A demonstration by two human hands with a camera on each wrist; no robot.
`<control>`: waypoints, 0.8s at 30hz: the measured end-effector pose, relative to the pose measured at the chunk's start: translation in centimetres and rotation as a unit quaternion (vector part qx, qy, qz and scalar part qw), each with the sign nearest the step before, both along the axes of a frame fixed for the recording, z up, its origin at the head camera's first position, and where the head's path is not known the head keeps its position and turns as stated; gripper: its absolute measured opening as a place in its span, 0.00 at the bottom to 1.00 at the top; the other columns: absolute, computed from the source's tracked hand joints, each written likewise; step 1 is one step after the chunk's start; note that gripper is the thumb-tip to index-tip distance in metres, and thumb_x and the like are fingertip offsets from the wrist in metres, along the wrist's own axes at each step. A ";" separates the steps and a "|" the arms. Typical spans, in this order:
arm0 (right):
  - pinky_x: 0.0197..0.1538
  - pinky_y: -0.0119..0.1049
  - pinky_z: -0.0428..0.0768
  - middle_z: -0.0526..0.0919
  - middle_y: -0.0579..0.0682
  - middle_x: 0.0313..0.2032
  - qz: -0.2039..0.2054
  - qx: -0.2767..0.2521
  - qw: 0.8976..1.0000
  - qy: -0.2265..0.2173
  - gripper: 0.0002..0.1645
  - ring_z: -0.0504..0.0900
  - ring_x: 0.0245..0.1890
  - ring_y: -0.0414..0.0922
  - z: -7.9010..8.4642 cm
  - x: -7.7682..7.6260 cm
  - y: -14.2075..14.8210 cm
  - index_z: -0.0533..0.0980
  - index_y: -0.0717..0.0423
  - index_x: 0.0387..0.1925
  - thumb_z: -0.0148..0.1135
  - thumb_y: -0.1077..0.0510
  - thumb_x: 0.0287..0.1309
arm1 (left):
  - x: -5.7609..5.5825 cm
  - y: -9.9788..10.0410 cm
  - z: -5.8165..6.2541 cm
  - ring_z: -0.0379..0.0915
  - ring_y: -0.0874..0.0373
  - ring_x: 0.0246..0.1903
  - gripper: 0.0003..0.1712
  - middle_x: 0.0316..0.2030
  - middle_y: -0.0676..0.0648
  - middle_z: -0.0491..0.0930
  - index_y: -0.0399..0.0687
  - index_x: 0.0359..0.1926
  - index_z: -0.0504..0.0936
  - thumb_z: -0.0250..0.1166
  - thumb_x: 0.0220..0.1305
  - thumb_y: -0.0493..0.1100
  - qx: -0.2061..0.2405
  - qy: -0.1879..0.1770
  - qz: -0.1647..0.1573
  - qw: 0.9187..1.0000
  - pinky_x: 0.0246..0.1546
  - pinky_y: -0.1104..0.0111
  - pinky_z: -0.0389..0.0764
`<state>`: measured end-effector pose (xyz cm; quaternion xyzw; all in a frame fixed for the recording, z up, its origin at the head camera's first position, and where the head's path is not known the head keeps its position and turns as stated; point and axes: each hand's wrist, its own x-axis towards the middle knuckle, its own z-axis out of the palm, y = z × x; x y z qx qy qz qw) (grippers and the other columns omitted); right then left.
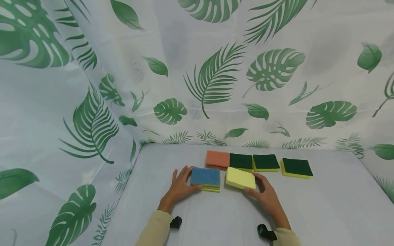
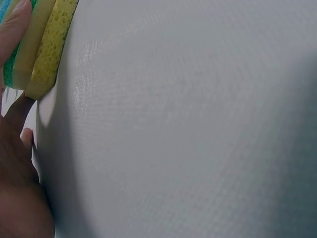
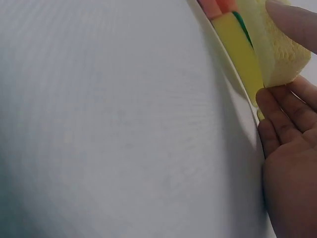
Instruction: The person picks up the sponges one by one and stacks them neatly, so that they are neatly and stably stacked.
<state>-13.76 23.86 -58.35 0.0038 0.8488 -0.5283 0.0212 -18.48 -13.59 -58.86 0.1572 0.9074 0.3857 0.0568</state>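
Observation:
My left hand (image 1: 181, 187) grips a blue-topped sponge (image 1: 205, 176) by its left end, thumb on the near edge and fingers at the far side. In the left wrist view, blue, green and cream layers lie stacked over a porous yellow sponge layer (image 2: 49, 54) beside the thumb (image 2: 12, 34). To the right, my right hand (image 1: 267, 196) pinches a pale yellow sponge (image 1: 240, 178) by its right end, thumb in front and fingers behind. That sponge is tilted, and the right wrist view shows its porous side (image 3: 285, 54) between thumb and fingers.
Behind the hands, an orange sponge stack (image 1: 217, 159) touches a green-topped yellow sponge (image 1: 241, 161). Two more green-topped sponges, one (image 1: 266, 162) beside it and one (image 1: 297, 167) farther right, continue the row. A leaf-printed curtain (image 1: 215, 126) borders the white table (image 1: 332, 205).

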 end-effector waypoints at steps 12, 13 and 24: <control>0.78 0.67 0.54 0.64 0.69 0.76 -0.012 -0.026 1.000 0.001 0.50 0.60 0.77 0.67 0.2 0.3 -0.2 0.61 0.63 0.78 0.77 0.50 0.65 | 0.1 0.1 -0.4 0.45 0.37 0.82 0.54 0.77 0.40 0.67 0.49 0.80 0.66 0.75 0.61 0.66 -0.015 0.018 0.004 1.000 0.79 0.37 0.35; 0.78 0.67 0.54 0.64 0.69 0.76 -0.012 -0.027 1.000 0.000 0.50 0.60 0.77 0.67 0.2 0.3 -0.2 0.61 0.63 0.78 0.77 0.50 0.65 | 0.1 0.1 -0.3 0.45 0.37 0.82 0.54 0.77 0.40 0.67 0.49 0.80 0.66 0.75 0.61 0.66 -0.013 0.018 0.005 1.000 0.79 0.37 0.35; 0.78 0.69 0.54 0.65 0.69 0.76 -0.004 -0.029 1.000 0.005 0.50 0.61 0.77 0.67 0.2 0.1 -0.1 0.62 0.62 0.78 0.77 0.51 0.65 | 0.1 0.2 0.0 0.46 0.37 0.82 0.53 0.77 0.39 0.67 0.48 0.79 0.67 0.75 0.61 0.64 -0.009 0.020 0.005 1.000 0.79 0.37 0.35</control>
